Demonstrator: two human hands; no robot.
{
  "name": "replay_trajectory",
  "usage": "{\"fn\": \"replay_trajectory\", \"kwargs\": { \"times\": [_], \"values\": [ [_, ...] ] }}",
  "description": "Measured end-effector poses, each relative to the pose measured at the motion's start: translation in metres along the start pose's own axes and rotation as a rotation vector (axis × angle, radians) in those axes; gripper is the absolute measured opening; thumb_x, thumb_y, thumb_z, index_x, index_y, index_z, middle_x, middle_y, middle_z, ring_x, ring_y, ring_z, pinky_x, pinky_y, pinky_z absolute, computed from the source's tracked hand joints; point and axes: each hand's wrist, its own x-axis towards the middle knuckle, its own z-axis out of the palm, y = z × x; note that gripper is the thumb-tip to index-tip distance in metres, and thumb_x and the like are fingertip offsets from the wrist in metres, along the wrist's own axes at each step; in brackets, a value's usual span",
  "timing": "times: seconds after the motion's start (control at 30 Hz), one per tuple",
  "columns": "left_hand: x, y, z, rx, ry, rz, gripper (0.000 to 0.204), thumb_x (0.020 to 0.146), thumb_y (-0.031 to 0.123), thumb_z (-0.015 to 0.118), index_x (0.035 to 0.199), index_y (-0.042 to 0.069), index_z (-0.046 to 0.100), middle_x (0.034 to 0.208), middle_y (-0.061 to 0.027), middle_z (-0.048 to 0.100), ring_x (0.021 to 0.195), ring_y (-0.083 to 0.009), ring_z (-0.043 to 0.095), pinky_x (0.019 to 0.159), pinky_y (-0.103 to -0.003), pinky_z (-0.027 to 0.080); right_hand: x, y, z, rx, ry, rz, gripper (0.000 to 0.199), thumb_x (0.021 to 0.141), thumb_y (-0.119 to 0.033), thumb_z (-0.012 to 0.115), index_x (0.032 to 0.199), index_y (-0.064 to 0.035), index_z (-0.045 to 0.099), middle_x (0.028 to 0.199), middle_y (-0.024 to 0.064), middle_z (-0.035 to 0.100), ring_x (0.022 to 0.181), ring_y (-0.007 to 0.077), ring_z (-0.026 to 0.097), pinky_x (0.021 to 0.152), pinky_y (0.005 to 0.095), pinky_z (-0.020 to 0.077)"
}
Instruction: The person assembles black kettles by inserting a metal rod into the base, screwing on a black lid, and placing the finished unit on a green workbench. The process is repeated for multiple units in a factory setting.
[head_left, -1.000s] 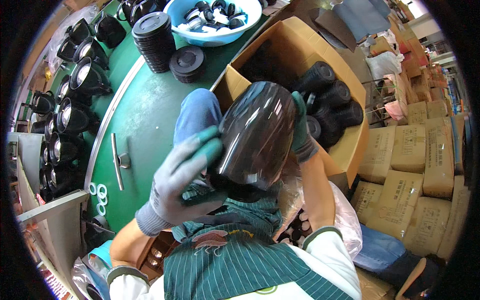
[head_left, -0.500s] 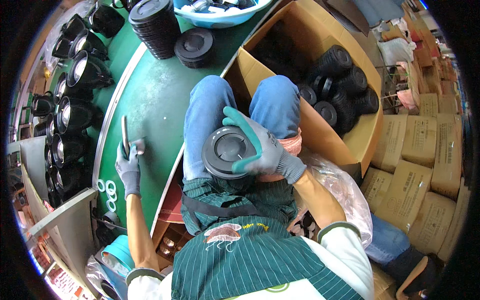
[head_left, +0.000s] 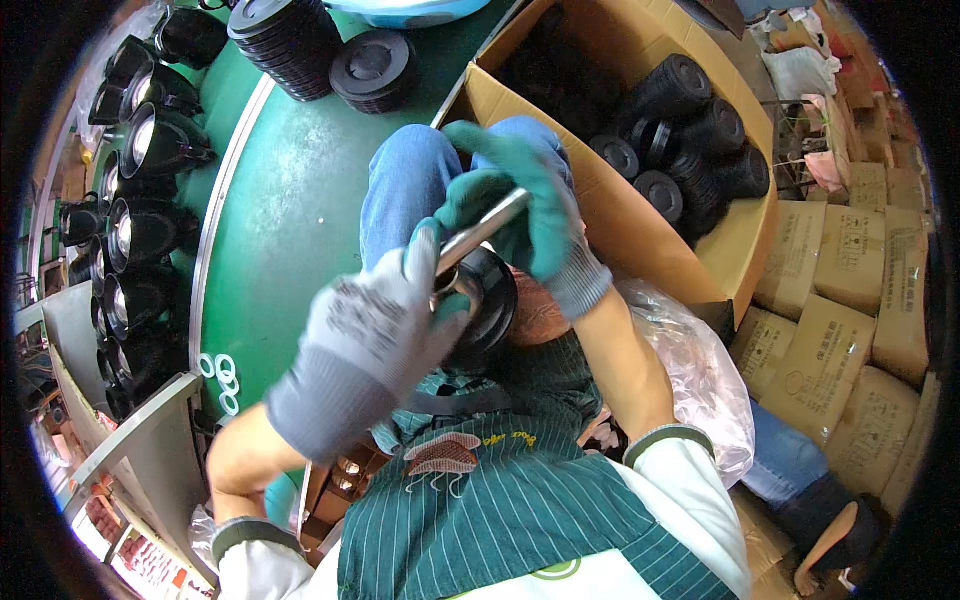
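My left hand (head_left: 375, 320), in a grey glove, is closed round a shiny metal tool with a straight bar (head_left: 485, 232) and a rounded metal part at its lower end. The tool slants over a black round part (head_left: 490, 305) on my lap, mostly hidden by my hands; whether they touch I cannot tell. My right hand (head_left: 535, 205), its glove green on the palm side, is beside the bar's upper end. Its fingers reach left, apart and slightly blurred, and do not visibly wrap the bar.
A green worktable (head_left: 280, 200) carries stacked black lids (head_left: 290, 45), a lower stack (head_left: 373, 70) and several white rings (head_left: 225, 375). Black pots (head_left: 150, 220) line the far left. On my right stand an open carton (head_left: 735, 240) of black parts, a plastic bag (head_left: 690, 370) and closed cartons (head_left: 790, 360).
My left hand has brought the metal tool from over the table to my lap. My right hand has left the black part's rim and moved up beside the bar.
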Motion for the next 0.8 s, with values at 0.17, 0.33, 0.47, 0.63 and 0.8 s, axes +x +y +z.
{"fn": "replay_trajectory", "kwargs": {
  "times": [0.17,0.33,0.47,0.63,0.8],
  "values": [
    [0.006,0.077,0.026,0.445,-0.044,-0.477,0.065,0.098,0.034,0.062,0.147,-0.005,0.046,0.127,-0.0272,0.059,0.093,-0.0313,0.072,0.060,-0.036,0.063,0.063,0.042,0.004,0.204,-0.248,0.405,0.052,0.109,-0.029,0.048,0.147,0.0061,0.047,0.090,0.0078,0.075,0.070,0.0173,0.073,0.066,0.0279,0.0630],
    [-0.007,0.069,0.038,0.293,0.080,-0.507,0.062,0.097,0.029,0.063,0.148,-0.003,0.046,0.129,-0.0285,0.060,0.092,-0.0335,0.073,0.068,-0.040,0.062,0.054,0.039,0.007,0.113,-0.277,0.426,0.047,0.111,-0.032,0.043,0.144,-0.0004,0.055,0.085,0.0032,0.072,0.076,0.0122,0.070,0.068,0.0260,0.0595],
    [-0.031,0.018,0.034,-0.263,0.333,-0.246,0.069,0.095,0.016,0.060,0.153,-0.009,0.034,0.126,-0.0328,0.063,0.107,-0.0473,0.068,0.090,-0.049,0.056,0.027,0.038,0.008,-0.019,-0.217,0.255,0.047,0.112,-0.035,0.040,0.143,-0.0054,0.059,0.091,0.0012,0.073,0.087,0.0111,0.071,0.079,0.0278,0.0579],
    [-0.011,0.067,0.028,-0.069,0.193,-0.378,0.081,0.095,0.028,0.065,0.153,-0.013,0.026,0.138,-0.0417,0.046,0.118,-0.0545,0.059,0.098,-0.052,0.051,0.062,0.068,0.004,0.005,-0.467,0.220,0.048,0.107,-0.023,0.053,0.149,-0.0001,0.047,0.099,0.0086,0.072,0.090,0.0215,0.072,0.091,0.0366,0.0591],
    [-0.016,0.045,0.034,-0.221,0.286,-0.309,0.080,0.093,0.022,0.063,0.156,-0.009,0.025,0.130,-0.0363,0.058,0.114,-0.0492,0.064,0.094,-0.050,0.053,0.052,0.058,-0.008,-0.323,-0.422,0.020,0.042,0.108,-0.022,0.052,0.141,0.0052,0.050,0.084,0.0026,0.065,0.082,0.0153,0.067,0.088,0.0319,0.0594]
  ]
}}
